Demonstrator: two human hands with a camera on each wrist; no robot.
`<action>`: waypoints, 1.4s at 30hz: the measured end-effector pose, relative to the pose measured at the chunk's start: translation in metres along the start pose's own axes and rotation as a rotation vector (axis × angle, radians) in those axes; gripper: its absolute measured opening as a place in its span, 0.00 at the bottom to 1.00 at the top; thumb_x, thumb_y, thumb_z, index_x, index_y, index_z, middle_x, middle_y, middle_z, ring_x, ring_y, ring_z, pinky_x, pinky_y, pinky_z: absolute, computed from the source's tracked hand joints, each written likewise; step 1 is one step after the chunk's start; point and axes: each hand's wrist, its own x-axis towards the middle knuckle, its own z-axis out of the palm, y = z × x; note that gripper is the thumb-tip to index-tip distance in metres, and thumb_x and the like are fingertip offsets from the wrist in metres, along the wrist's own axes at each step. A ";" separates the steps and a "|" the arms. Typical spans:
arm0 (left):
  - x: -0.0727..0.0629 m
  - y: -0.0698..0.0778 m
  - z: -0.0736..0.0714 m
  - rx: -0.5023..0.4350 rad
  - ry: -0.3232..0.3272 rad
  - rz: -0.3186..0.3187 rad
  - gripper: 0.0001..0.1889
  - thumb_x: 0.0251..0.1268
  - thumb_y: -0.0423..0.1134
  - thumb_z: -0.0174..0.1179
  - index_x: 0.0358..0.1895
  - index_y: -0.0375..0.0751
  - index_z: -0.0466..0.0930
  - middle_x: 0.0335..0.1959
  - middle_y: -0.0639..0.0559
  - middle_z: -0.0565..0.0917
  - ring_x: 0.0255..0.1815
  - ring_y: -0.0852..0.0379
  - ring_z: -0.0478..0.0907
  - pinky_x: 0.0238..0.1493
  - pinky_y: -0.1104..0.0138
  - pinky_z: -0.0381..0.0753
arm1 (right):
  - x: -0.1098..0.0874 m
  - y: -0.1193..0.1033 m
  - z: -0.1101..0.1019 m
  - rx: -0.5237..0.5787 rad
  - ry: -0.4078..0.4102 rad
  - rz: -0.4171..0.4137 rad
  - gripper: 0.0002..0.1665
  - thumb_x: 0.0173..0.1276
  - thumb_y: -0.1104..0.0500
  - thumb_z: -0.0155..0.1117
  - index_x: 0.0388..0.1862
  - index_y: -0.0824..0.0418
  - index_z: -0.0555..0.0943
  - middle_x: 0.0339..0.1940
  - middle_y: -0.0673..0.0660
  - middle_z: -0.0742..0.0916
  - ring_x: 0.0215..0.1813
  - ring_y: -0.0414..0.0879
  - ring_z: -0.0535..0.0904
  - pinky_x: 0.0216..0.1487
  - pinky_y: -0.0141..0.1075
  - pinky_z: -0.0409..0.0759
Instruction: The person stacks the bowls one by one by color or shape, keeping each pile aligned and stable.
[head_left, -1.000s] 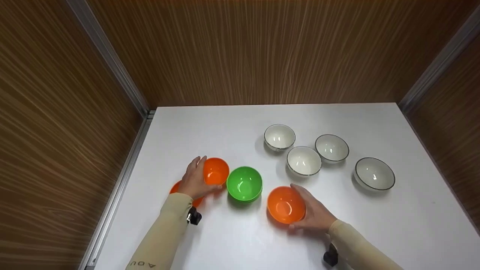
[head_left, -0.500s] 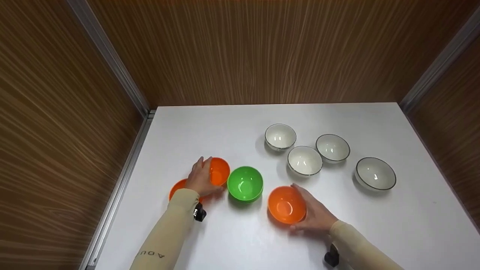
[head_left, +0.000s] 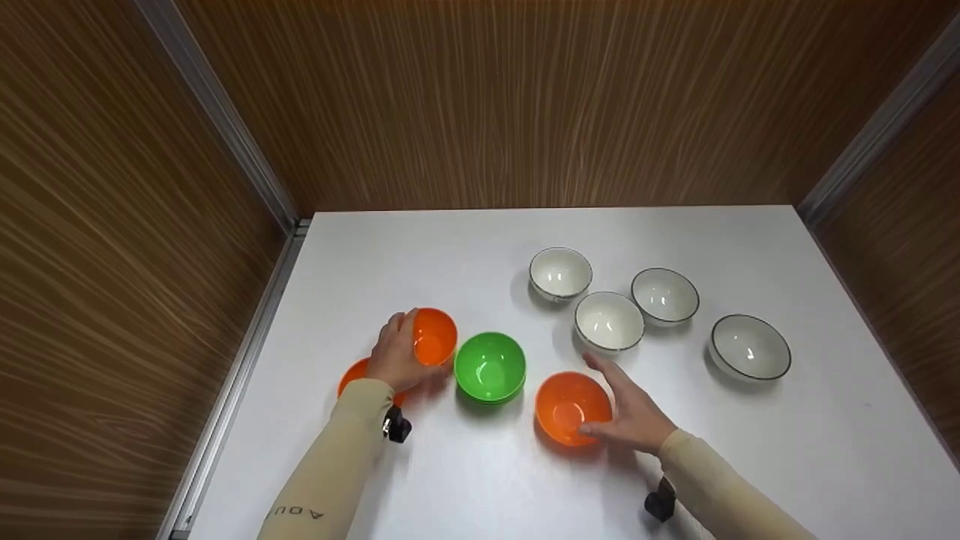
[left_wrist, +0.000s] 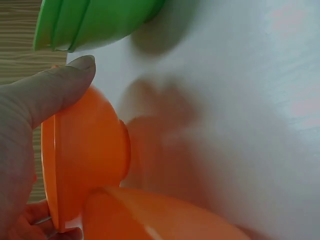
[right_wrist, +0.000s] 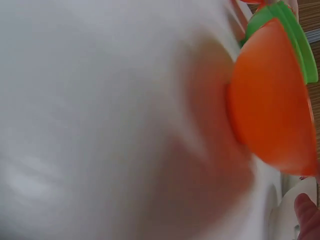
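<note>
In the head view my left hand (head_left: pixel 401 356) grips an orange bowl (head_left: pixel 435 337), thumb on the near side and fingers on the far side. A second orange bowl (head_left: pixel 355 375) lies partly hidden under that wrist; the left wrist view shows it as an orange bowl (left_wrist: pixel 155 215) close beside the held one. Just right of the left hand stands a stack of green bowls (head_left: pixel 490 367). My right hand (head_left: pixel 634 416) is spread at the right side of another orange bowl (head_left: pixel 562 409). Its thumb overlaps the near rim; whether it touches is unclear.
Several white bowls with dark rims stand at the back right, among them a white bowl (head_left: pixel 609 322) beyond the right hand and a white bowl (head_left: pixel 750 349) farthest right. Wood-grain panels (head_left: pixel 525 105) enclose the white table (head_left: pixel 465 480) at the back and sides.
The right fingers have spread away from the right orange bowl, which stays in place. My left hand shifts slightly right, then its orange bowl moves a little toward the back.
</note>
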 end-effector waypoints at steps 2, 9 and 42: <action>-0.001 0.004 -0.006 -0.014 0.014 0.003 0.59 0.37 0.55 0.77 0.75 0.44 0.52 0.70 0.39 0.58 0.67 0.40 0.60 0.63 0.44 0.67 | 0.004 -0.005 -0.002 0.009 0.023 0.002 0.60 0.46 0.51 0.80 0.75 0.61 0.59 0.70 0.58 0.71 0.69 0.54 0.66 0.67 0.58 0.62; -0.007 0.026 -0.026 -0.022 0.099 0.073 0.60 0.34 0.59 0.77 0.75 0.47 0.53 0.71 0.41 0.58 0.68 0.43 0.59 0.62 0.46 0.69 | 0.021 -0.024 -0.006 0.063 0.167 -0.058 0.32 0.61 0.64 0.69 0.64 0.66 0.72 0.59 0.56 0.80 0.59 0.50 0.76 0.56 0.51 0.77; -0.044 0.135 -0.004 0.037 0.124 0.566 0.61 0.33 0.68 0.74 0.73 0.44 0.55 0.70 0.45 0.61 0.67 0.50 0.61 0.61 0.57 0.73 | 0.042 -0.072 -0.027 0.280 0.229 0.044 0.12 0.72 0.67 0.55 0.50 0.69 0.81 0.34 0.60 0.87 0.34 0.54 0.83 0.42 0.36 0.84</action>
